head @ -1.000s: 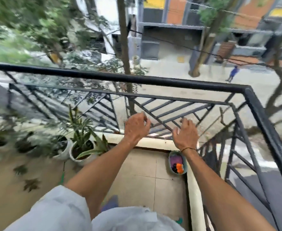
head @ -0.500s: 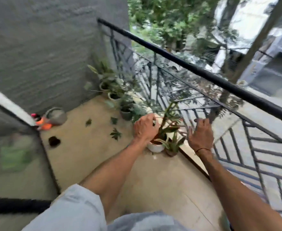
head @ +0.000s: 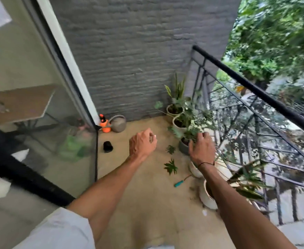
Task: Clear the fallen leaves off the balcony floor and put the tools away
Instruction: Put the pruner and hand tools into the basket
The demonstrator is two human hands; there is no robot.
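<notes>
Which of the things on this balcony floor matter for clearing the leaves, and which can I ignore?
For the job:
- nearer fallen leaf
- farther fallen leaf
- teal-handled tool
- left hand and right hand, both holding nothing

Just standing about:
- potted plants along the railing
- orange sprayer
- grey watering can
- small black object

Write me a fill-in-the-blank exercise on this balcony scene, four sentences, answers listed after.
1. Two fallen leaves lie on the balcony ____.
2. The small tool near the white pot has a ____ handle.
3. The orange spray bottle stands beside a grey ____ can.
4. The left hand and right hand hold ____.

Missing words: floor; teal; watering; nothing
</notes>
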